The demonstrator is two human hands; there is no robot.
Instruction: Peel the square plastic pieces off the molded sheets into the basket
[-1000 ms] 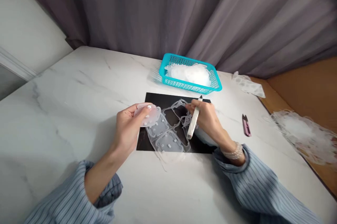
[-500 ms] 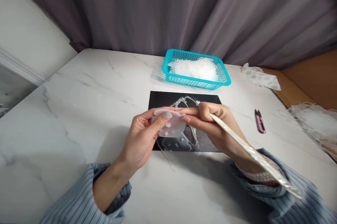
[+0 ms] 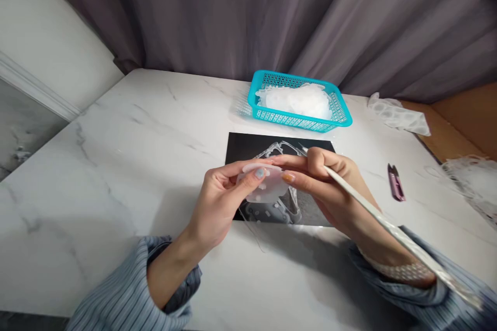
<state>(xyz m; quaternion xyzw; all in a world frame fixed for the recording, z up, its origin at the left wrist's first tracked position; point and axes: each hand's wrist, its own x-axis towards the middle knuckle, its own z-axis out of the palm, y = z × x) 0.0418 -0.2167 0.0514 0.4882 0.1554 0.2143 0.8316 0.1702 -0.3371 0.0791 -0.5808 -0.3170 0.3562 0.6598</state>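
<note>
Translucent piece [image 3: 267, 192] is being held just above the black mat [image 3: 240, 145], clamped between the thumb and fingers of the left hand [image 3: 219, 201], while the right hand [image 3: 334, 181] is touching its right edge with the thumb and is also gripping a slim white tool [image 3: 388, 223]. Beyond the mat, a teal basket [image 3: 253, 95] is sitting on the marbled table [image 3: 186, 118], holding a heap of whitish pieces [image 3: 298, 100]. At the right, clear scraps [image 3: 477, 181] are lying by a brown box [image 3: 466, 116], how far inside being unclear.
</note>
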